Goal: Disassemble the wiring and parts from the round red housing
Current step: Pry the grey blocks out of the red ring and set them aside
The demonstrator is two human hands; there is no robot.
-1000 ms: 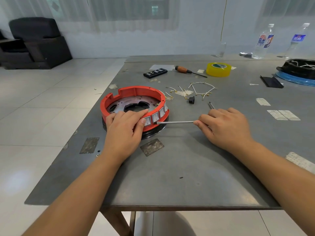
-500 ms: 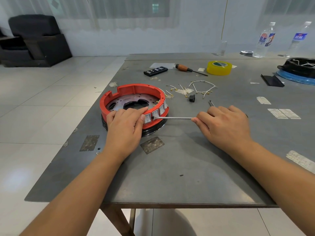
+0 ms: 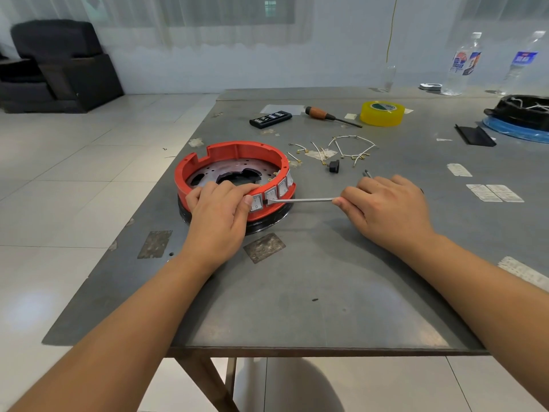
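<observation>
The round red housing [image 3: 234,153] sits on the bench [image 3: 297,292] directly under the left hand [image 3: 218,215] and just left of the right hand [image 3: 386,209]. It looks like stiff moulded plastic on a dark base, probably heavy enough to stay put yet likely to slide on the smooth metal, so pressing down on the near rim is the sensible hold. It is a notched ring around a perforated metal plate with a large cut-out. Set in its near wall are white rocker switches [image 3: 271,193], small and presumably snap-fitted, so their clips may crack if levered hard. The left hand's fingers curl over the rim, thumb beside the nearest switch. The right hand pinches a thin flat metal tool [image 3: 303,200], its tip at a switch's edge.
</observation>
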